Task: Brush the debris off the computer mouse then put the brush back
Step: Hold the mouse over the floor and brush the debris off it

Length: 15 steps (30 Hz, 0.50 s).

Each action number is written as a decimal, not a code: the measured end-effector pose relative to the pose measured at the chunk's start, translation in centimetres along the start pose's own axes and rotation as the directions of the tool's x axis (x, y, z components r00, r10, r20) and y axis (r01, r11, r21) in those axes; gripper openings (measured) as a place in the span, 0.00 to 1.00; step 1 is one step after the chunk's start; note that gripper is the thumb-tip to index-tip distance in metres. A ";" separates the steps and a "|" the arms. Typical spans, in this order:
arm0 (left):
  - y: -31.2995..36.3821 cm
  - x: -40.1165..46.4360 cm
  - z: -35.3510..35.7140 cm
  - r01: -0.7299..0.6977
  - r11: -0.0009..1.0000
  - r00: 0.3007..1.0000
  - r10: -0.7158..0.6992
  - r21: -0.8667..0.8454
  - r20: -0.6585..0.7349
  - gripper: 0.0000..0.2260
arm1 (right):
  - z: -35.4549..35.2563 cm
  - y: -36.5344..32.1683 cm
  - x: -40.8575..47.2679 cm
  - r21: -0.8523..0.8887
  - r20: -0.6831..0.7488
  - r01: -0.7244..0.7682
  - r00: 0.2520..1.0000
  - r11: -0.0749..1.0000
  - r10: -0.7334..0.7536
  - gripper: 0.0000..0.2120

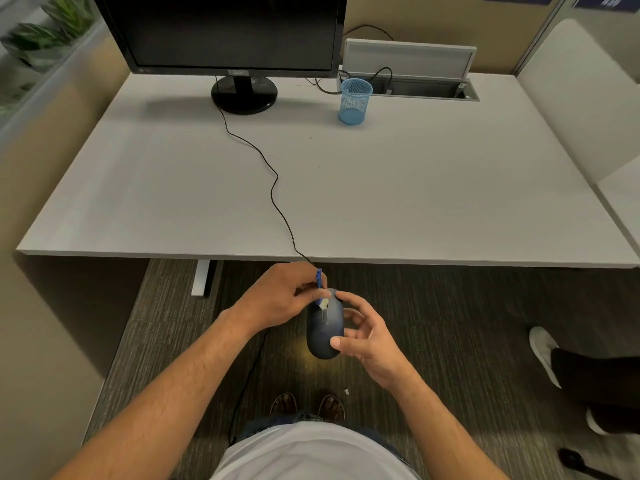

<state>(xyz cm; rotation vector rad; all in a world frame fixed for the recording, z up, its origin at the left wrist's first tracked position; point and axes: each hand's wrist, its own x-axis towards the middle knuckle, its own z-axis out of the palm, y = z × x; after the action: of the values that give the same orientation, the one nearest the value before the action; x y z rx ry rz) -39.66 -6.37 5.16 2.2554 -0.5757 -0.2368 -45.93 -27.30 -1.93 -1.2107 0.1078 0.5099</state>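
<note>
A dark blue corded computer mouse point(325, 336) is held in the air in front of the desk's near edge, above the carpet. My right hand point(363, 332) grips it from the right side, thumb on its rear and fingers round its front. My left hand point(277, 297) pinches a small blue brush point(320, 289), whose pale bristles touch the mouse's front top near the scroll wheel. The mouse cable point(273, 188) runs up over the desk toward the monitor.
A white desk point(415, 202) carries a black monitor point(225, 32) on its stand and a blue mesh pen cup point(355, 100) at the back. An open cable tray point(426, 86) lies behind the cup. Another person's leg and shoe point(543, 351) stand at the right.
</note>
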 end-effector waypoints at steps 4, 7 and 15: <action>-0.4 -0.2 -0.3 -0.093 0.986 0.996 0.094 0.141 -0.001 0.04 | 0.3 0.2 -0.1 -0.012 -0.006 -0.008 1.000 1.000 0.008 0.37; -0.7 -0.4 -0.6 -0.107 0.972 0.991 0.122 0.210 -0.057 0.04 | 0.3 0.2 -0.1 -0.032 -0.010 -0.003 1.000 0.999 0.003 0.37; 0.6 -0.7 0.3 -0.127 0.991 0.982 0.133 0.050 -0.132 0.05 | 0.3 0.2 -0.1 -0.031 -0.019 -0.001 1.000 1.000 0.000 0.38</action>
<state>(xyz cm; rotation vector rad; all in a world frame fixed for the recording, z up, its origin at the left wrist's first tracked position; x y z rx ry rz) -40.54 -6.61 5.37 2.2427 -0.6580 -0.0068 -46.13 -27.00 -1.99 -1.2456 0.1169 0.5022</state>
